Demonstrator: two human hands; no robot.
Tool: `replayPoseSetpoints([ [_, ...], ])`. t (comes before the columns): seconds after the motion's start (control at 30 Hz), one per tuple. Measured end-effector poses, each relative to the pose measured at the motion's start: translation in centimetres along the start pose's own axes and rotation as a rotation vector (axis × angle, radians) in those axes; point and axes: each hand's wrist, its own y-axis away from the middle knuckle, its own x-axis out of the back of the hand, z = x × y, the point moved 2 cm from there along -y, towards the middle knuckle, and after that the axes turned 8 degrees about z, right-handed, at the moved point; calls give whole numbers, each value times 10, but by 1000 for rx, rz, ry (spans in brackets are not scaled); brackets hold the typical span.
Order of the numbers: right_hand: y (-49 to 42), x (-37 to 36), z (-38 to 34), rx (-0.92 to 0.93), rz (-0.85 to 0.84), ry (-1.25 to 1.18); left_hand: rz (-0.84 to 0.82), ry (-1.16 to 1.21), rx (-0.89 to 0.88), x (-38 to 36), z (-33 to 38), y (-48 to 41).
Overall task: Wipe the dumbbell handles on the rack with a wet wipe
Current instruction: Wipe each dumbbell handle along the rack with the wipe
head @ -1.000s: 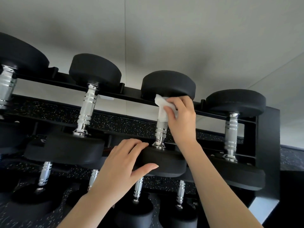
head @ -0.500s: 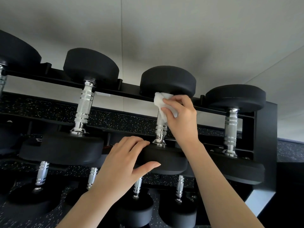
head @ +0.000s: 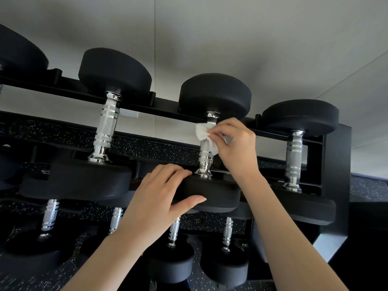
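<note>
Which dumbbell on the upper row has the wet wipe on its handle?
The second dumbbell from the right: only its handle has the wipe, pinched by the right hand.

No legible text, number or brand recorded. A faint pale marking (head: 45,172) stands on the near head of the large dumbbell (head: 84,181) at 9 o'clock, too dim to read. The small white plate (head: 130,113) on the wall (head: 231,38), at 11 o'clock behind the rack rail (head: 163,103), is too small to make out.
</note>
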Motion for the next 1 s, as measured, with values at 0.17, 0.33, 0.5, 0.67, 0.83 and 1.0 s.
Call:
replayPoseSetpoints([
  [0.17,18,5,-4,-9,-140,-43,8,1,-3,-1,1,0],
  [0.33,21,11,-6,-121,-356,-83,6,9,-8,-1,1,0],
  [0.5,23,19,-9,-233,-539,-67,11,16,-12,0,1,0],
  [0.67,26,23,-3,-308,-531,-31,14,12,-11,0,1,-1],
  [0.83,32,29,5,-424,-537,-68,-1,6,-3,0,1,0],
  [1.0,36,30,7,-546,-480,-148,2,7,-2,-2,0,0],
])
